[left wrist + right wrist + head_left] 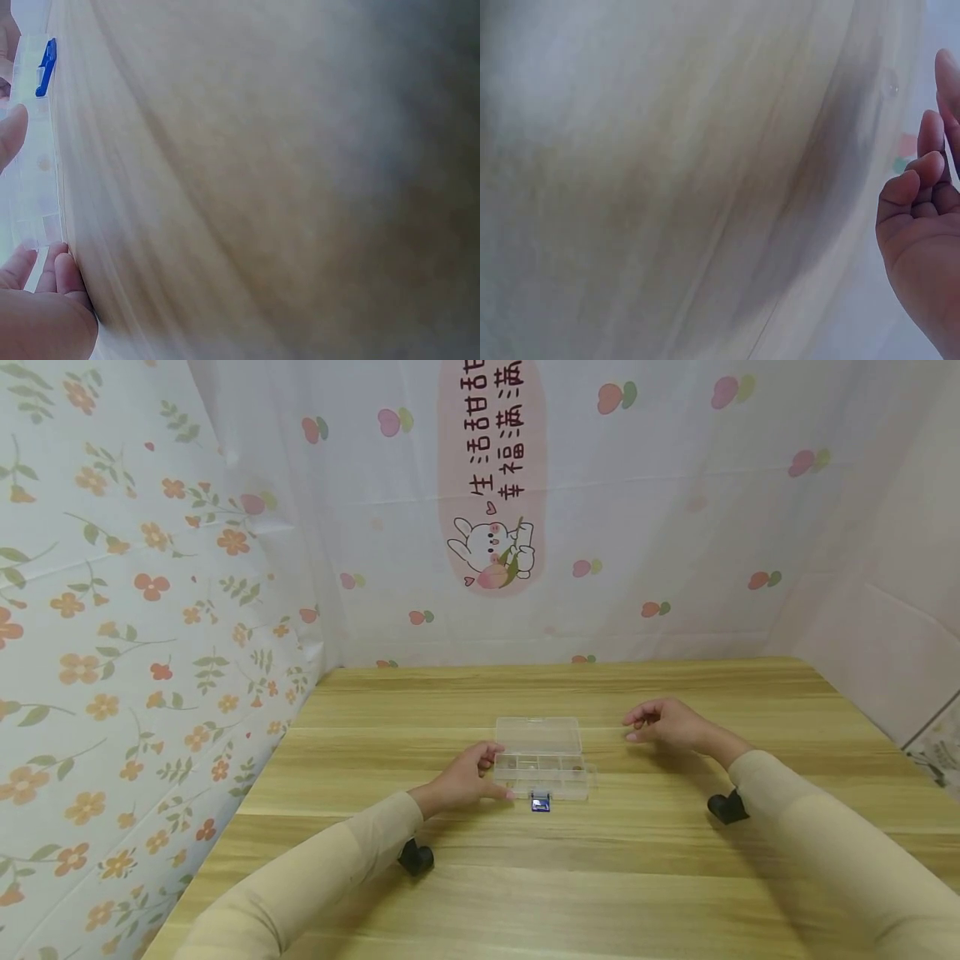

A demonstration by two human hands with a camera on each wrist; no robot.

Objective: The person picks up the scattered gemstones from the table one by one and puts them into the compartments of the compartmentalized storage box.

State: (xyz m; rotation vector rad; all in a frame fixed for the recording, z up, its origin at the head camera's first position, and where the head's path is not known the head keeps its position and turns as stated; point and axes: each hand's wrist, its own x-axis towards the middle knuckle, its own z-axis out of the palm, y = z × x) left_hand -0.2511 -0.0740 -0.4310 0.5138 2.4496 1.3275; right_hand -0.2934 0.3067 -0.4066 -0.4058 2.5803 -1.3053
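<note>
A clear plastic compartment box (540, 774) lies on the wooden table with its lid (537, 735) folded open toward the back. My left hand (467, 777) holds the box at its left end, thumb by the front corner and fingers by the rear side. In the left wrist view, fingertips (66, 266) meet the box's end (45, 180). A small blue-and-white piece (540, 804), card-like from above, sits at the box's front edge; its exact kind is unclear. My right hand (667, 727) is apart from the box, to its right, fingers loosely bent and holding nothing visible.
The wood-grain table (465, 910) stretches around the box. A patterned cloth (660, 527) hangs behind it, and a flowered cloth (150, 652) hangs along the left. Black wrist mounts (726, 807) protrude under both forearms. Small contents in the compartments are too faint to name.
</note>
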